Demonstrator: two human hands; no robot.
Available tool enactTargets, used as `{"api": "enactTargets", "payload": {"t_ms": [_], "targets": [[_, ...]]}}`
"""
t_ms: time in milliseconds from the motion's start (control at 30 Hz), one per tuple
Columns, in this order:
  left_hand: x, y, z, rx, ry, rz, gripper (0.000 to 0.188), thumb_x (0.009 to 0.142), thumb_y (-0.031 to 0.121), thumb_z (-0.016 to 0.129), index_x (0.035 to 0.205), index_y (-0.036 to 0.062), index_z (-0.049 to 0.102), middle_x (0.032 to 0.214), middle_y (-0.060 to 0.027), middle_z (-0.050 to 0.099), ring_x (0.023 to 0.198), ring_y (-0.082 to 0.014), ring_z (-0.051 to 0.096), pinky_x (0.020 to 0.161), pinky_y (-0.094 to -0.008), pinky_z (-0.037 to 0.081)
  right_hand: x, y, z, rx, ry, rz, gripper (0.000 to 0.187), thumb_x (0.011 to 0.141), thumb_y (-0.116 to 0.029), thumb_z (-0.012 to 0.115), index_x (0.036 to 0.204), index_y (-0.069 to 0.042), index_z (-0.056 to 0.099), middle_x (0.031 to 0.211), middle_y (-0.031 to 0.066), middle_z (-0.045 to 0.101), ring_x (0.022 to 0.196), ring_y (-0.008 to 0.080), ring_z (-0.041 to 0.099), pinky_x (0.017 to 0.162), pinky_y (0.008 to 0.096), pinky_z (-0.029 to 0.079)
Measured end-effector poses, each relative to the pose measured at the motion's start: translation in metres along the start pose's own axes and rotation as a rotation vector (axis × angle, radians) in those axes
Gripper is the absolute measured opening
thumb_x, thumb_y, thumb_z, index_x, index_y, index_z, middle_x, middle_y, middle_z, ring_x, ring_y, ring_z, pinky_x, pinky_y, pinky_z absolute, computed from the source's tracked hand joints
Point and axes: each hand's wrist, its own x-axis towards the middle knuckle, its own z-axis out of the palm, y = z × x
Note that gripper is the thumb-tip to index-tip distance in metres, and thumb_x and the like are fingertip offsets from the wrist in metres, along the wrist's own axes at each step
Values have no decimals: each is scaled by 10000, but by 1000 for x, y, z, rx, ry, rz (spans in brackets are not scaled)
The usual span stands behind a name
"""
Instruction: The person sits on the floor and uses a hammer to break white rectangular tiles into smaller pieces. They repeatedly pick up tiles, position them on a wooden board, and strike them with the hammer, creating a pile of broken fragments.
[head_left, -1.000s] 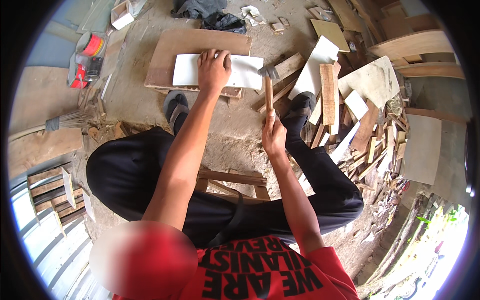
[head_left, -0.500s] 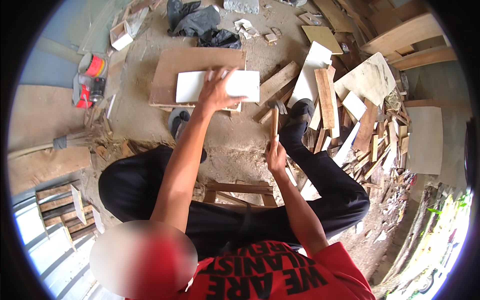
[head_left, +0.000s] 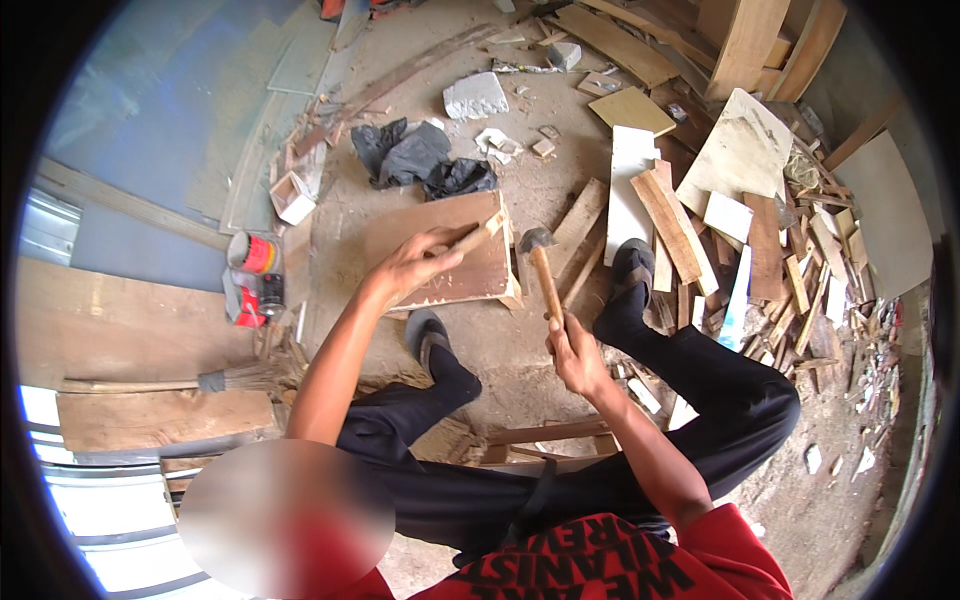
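I sit on the ground with a brown plywood panel [head_left: 485, 275] lying in front of my feet. My left hand [head_left: 415, 265] rests on this panel and grips a thin light board [head_left: 478, 235], which stands tilted so that only its narrow edge shows. My right hand [head_left: 575, 350] holds a hammer by its wooden handle [head_left: 548, 290]. The dark hammer head [head_left: 535, 240] hangs just right of the panel's corner, close to the end of the thin board and apart from it.
Scrap boards and offcuts [head_left: 700, 220] pile up on the right. A black cloth [head_left: 420, 160] and a grey block [head_left: 475, 95] lie beyond the panel. A red can [head_left: 255, 252] and a broom [head_left: 240, 378] are on the left, by large wooden sheets [head_left: 130, 320].
The light board that lay flat under my left hand now stands on edge in that hand. The hammer stays in my right hand, its head nearer the panel's corner.
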Motion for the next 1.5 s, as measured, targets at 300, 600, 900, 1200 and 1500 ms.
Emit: {"api": "enactTargets", "payload": {"t_ms": [300, 600, 900, 1200, 1500], "targets": [[-82, 23, -6, -94, -69, 0, 959, 790, 586, 734, 1425, -82, 472, 1507, -198, 419, 1394, -326, 416, 1127, -437, 346, -43, -61, 4, -98, -417, -166, 353, 1042, -300, 499, 1159, 32, 533, 809, 293, 633, 784, 447, 655, 723, 497, 483], [-76, 11, -4, -81, -152, -132, 951, 792, 570, 724, 1450, -60, 452, 1507, -170, 433, 1402, -310, 412, 1110, -432, 371, -61, -84, -20, -26, -503, -144, 355, 1044, -317, 501, 1084, 32, 554, 769, 246, 604, 718, 388, 608, 701, 462, 463], [-87, 3, -5, -94, -129, -168, 1146, 717, 697, 714, 1475, -90, 369, 1477, -206, 443, 1370, -299, 401, 1134, -404, 290, -57, -96, -36, 134, -607, -30, 400, 1038, -352, 542, 1148, 32, 574, 684, 89, 555, 585, 188, 550, 569, 361, 446], [-86, 10, 4, -308, -103, -131, 1099, 757, 592, 709, 1526, -66, 283, 1529, -223, 397, 1408, -305, 401, 1178, -427, 267, -50, -82, -61, 660, -710, 241, 397, 1039, -257, 562, 1337, -10, 470, 677, -46, 394, 474, 15, 300, 396, 205, 229], [-61, 20, 109, -861, 93, -347, 686, 937, 547, 560, 1349, 2, 489, 1202, -193, 612, 1105, -261, 607, 930, -406, 503, -30, -78, -24, 743, -385, 33, 281, 1040, -204, 544, 1262, -51, 463, 658, -49, 412, 432, 43, 332, 380, 236, 286]]}}
